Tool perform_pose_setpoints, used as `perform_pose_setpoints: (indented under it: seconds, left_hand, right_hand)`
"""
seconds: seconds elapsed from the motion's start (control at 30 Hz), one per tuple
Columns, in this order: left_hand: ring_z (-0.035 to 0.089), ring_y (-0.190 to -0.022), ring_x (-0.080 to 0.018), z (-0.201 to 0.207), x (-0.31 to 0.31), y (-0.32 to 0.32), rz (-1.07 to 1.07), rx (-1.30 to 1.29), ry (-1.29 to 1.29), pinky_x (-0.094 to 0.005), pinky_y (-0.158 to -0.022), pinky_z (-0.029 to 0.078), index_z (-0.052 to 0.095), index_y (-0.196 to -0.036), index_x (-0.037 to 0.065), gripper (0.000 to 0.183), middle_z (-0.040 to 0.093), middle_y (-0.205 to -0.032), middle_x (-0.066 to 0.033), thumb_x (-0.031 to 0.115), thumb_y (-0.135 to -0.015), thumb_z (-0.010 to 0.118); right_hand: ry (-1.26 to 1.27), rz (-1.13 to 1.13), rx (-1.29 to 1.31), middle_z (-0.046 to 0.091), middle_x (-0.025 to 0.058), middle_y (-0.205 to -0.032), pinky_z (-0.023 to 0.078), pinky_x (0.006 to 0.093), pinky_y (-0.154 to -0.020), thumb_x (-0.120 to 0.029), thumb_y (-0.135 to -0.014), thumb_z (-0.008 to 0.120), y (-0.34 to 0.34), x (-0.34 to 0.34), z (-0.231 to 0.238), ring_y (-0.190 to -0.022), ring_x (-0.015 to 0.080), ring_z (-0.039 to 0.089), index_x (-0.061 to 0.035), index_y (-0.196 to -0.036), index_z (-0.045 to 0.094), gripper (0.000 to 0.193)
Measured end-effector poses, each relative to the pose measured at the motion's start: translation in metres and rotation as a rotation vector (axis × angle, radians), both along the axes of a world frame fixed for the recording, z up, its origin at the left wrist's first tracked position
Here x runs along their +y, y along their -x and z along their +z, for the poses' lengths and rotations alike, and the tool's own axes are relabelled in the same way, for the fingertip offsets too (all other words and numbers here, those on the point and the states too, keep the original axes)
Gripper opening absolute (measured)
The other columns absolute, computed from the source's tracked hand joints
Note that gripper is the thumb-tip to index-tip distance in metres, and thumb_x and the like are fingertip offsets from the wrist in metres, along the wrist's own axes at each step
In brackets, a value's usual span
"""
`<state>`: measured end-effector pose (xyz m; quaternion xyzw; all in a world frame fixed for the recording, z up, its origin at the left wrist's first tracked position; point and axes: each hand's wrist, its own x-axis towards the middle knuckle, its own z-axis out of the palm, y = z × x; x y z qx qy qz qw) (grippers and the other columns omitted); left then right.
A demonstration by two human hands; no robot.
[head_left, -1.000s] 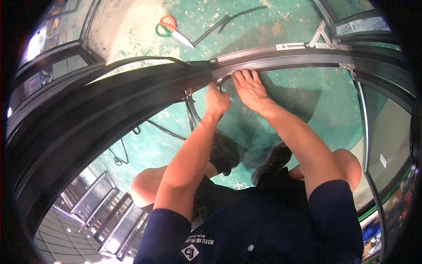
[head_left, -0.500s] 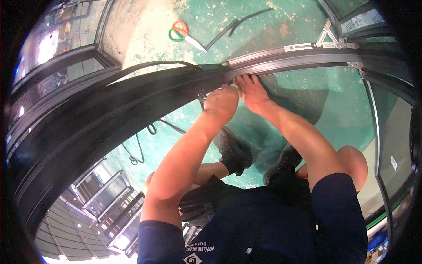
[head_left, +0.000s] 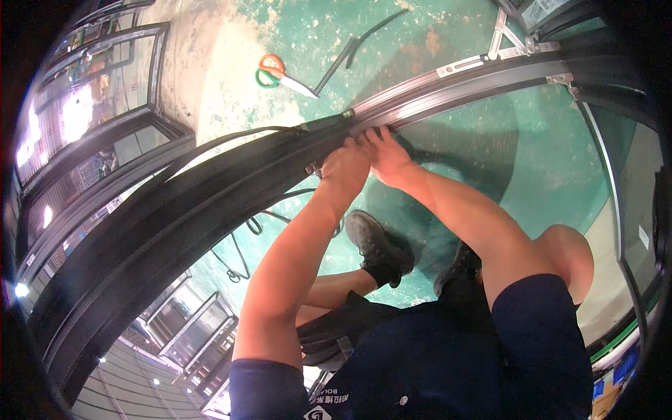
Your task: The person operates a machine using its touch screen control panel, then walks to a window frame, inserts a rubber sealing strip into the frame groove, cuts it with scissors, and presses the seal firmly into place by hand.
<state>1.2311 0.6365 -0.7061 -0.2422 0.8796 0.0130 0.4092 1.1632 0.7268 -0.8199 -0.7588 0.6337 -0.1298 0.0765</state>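
Both my hands are together at the near edge of a long dark metal frame (head_left: 238, 171), where its black stretch meets a shinier grey stretch. My left hand (head_left: 346, 166) is closed with the fingertips pinched against that edge; what they hold is hidden. Right beside it, my right hand (head_left: 387, 157) has its fingers apart and laid against the frame, the thumb side close to the left fingertips. A black rubber strip (head_left: 255, 225) lies looped on the floor and runs up behind my left forearm. Another black cord (head_left: 231, 134) bows along the frame's far side.
Scissors (head_left: 271, 70) with orange and green handles lie on the green floor beyond the frame, by cut black strip pieces (head_left: 336, 66). A silver hinge arm (head_left: 498, 35) stands on the frame at right. Glazed frames (head_left: 105, 70) stand at left; a glass panel (head_left: 633, 203) at right.
The view has shifted a little, so the frame and scissors sit slightly further left. Both hands stay at the same spot on the frame, with the right fingers slightly shifted.
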Motion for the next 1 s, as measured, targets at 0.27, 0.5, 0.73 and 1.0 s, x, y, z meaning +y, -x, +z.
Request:
perform_pose_setpoints:
  seconds: [0.27, 0.5, 0.73, 1.0]
  left_hand:
    - [0.076, -0.083, -0.034, 0.041, -0.009, 0.028, -0.262, -0.054, -0.012, -0.0409, -0.07, 0.064, 0.072, -0.098, 0.004, 0.016, 0.07, -0.097, -0.0216, 0.007, -0.088, 0.061]
    - [0.072, -0.085, -0.043, 0.106, -0.024, 0.023, -0.031, -0.052, -0.075, -0.0508, -0.077, 0.058, 0.071, -0.083, 0.0, 0.011, 0.071, -0.087, -0.0245, 0.0, -0.08, 0.061]
    - [0.069, -0.091, -0.0437, 0.136, -0.018, 0.014, 0.019, -0.03, 0.048, -0.0531, -0.081, 0.056, 0.064, -0.09, 0.001, 0.008, 0.068, -0.093, -0.0239, 0.005, -0.089, 0.058]
    - [0.069, -0.091, -0.0449, 0.133, -0.009, 0.013, -0.009, 0.002, 0.147, -0.0537, -0.08, 0.056, 0.061, -0.094, 0.001, 0.012, 0.069, -0.096, -0.024, 0.007, -0.093, 0.05]
  right_hand:
    - [-0.248, -0.062, 0.07, 0.055, 0.0087, -0.137, 0.033, 0.0556, -0.108, -0.023, -0.092, 0.055, -0.014, -0.013, 0.006, -0.128, 0.0288, 0.047, -0.0072, -0.136, 0.061, 0.047]
    - [-0.267, -0.03, -0.073, 0.056, 0.0068, -0.142, 0.034, 0.0549, -0.109, -0.02, -0.093, 0.053, -0.003, -0.009, 0.001, -0.131, 0.026, 0.048, -0.0085, -0.122, 0.071, 0.037]
    - [-0.183, -0.05, -0.032, 0.055, 0.0059, -0.146, 0.033, 0.0536, -0.11, -0.024, -0.09, 0.055, -0.004, -0.003, -0.003, -0.137, 0.0267, 0.044, -0.0087, -0.12, 0.071, 0.037]
    - [-0.318, -0.035, -0.063, 0.05, 0.0021, -0.153, 0.032, 0.0538, -0.111, -0.019, -0.094, 0.052, -0.006, -0.011, 0.003, -0.138, 0.023, 0.044, -0.0104, -0.119, 0.074, 0.034]
